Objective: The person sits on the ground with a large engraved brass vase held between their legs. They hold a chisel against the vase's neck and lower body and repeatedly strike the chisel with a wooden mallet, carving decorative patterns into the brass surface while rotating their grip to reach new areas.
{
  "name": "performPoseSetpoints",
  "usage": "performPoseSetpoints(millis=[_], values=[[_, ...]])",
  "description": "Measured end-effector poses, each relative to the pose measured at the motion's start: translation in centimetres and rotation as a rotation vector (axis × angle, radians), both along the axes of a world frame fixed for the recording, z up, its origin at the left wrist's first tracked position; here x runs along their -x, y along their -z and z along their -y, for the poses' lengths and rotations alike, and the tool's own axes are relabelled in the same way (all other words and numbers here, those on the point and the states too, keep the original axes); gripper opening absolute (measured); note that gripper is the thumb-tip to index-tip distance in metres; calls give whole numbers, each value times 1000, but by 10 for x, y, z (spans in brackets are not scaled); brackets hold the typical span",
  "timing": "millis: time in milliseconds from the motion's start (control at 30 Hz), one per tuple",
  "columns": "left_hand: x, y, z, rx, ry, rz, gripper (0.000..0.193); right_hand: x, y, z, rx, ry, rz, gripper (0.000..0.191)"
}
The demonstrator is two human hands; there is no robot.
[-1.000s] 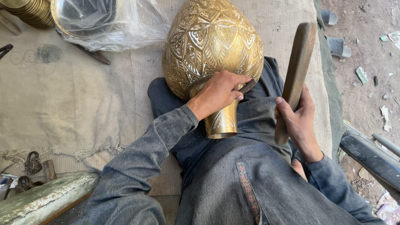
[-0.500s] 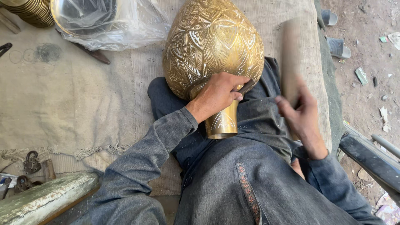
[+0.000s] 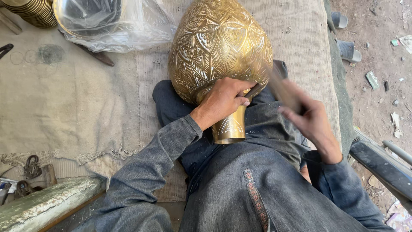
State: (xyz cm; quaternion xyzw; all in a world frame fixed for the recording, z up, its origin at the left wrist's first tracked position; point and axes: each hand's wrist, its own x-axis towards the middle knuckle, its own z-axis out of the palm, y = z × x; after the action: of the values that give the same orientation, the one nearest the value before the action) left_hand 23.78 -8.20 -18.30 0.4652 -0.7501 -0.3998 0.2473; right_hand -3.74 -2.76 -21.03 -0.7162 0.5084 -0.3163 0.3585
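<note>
A big engraved brass vase (image 3: 219,43) lies across my lap with its neck (image 3: 231,128) pointing toward me. My left hand (image 3: 223,99) grips the vase where the body meets the neck and pins a thin metal tool (image 3: 254,91) against it. To the right, my right hand (image 3: 311,120) is shut on a wooden mallet (image 3: 279,86), which is motion-blurred and sits close to the thin tool and the vase's lower side.
Burlap cloth (image 3: 64,107) covers the ground. A clear plastic bag over a metal bowl (image 3: 107,21) and stacked brass dishes (image 3: 32,10) lie at the far left. Padlocks (image 3: 30,167) sit near a worn plank (image 3: 47,204). Sandals (image 3: 343,34) rest on the dirt at right.
The mallet stood upright to the right of the vase a second ago. My right hand has swung it down and left toward the tool at the vase. My left hand has held still.
</note>
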Motion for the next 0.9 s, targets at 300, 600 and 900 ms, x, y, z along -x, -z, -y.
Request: performPoseSetpoints(millis=[300, 600, 900], values=[[0, 1, -4, -28, -12, -15, 44, -5, -6, 3, 70, -10, -15, 72], [-5, 3, -5, 69, -14, -81, 46, -2, -10, 4, -291, 340, 212, 74], [-6, 2, -11, 35, -34, -94, 49, -7, -17, 5, -330, 413, 302, 74]])
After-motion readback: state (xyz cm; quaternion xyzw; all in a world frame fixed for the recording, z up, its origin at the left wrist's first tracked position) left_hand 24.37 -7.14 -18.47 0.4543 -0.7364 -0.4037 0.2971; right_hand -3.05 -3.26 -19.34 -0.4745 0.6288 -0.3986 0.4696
